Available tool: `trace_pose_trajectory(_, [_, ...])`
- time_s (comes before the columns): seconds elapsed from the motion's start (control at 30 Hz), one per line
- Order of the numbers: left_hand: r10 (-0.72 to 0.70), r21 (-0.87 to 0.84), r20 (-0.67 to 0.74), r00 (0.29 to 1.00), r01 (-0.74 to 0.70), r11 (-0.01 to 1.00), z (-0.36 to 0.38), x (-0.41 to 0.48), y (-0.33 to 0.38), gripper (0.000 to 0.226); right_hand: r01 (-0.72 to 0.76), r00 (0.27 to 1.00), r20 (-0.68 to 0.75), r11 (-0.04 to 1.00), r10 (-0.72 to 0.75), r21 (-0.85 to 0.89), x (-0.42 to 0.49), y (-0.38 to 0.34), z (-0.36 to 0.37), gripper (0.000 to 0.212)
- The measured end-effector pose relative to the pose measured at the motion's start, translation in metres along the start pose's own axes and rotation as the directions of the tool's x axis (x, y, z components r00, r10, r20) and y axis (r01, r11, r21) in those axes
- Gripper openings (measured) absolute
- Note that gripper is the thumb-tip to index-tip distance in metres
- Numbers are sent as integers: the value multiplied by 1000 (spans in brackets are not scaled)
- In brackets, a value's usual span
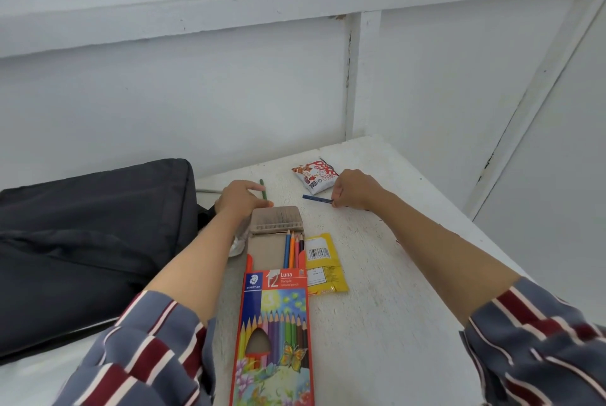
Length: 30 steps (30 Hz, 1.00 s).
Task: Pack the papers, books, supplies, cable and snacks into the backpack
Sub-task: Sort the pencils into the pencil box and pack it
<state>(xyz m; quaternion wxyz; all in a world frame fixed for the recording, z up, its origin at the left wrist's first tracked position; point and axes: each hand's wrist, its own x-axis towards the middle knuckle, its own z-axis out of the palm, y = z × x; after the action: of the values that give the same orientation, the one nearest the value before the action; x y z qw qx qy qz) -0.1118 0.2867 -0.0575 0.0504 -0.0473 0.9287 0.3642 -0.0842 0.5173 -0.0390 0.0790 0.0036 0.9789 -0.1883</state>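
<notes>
A blue pencil (316,198) is pinched by its end in the right hand's (355,189) grip, and a green pencil (263,189) seemingly in the left hand's (241,199), presumably for return to the open red cardboard pencil box (275,307) lying nearer the body than both grips. The black fabric backpack (91,241) lies left of them.

The person wears a loose shirt of blue-grey cloth, crossed by broad dark-red bands edged with thin white lines. The left sleeve (141,356) bunches in soft folds to the left of the pencil box (275,323), and the right sleeve (541,340) to the right of it. Beyond each cuff, the left forearm (193,254) and right forearm (439,251) are bare.
</notes>
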Motion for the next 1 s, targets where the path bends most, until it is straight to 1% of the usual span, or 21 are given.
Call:
trace_pose_trajectory(0.1, [60,-3,41,997,-60,998,1,2,0,38,3,1000,-1,1000,-3,4,1,0,1,25])
trace_pose_trajectory(0.23, [115,67,106,988,-123,990,-1,5,1,27,2,1000,0,1000,-2,10,2,1,1,25])
trace_pose_trajectory(0.3, [140,72,150,979,-152,986,-1,7,0,22,-3,1000,0,1000,3,20,2,2,1,25])
trace_pose_trajectory(0.4, [163,51,189,968,-176,983,-2,9,-1,21,-9,1000,-2,1000,9,25,2,3,0,27])
trace_pose_trajectory(0.47, [169,74,201,965,-187,980,-3,11,-2,22,-13,1000,-1,1000,13,28,2,4,-1,26])
trace_pose_trajectory(0.73, [170,175,203,964,-207,963,-2,15,-1,31,-19,1000,7,999,19,34,3,5,0,26])
trace_pose_trajectory(1.0, [160,149,114,981,-176,973,-4,13,0,27,-17,1000,-3,998,18,52,3,5,-3,24])
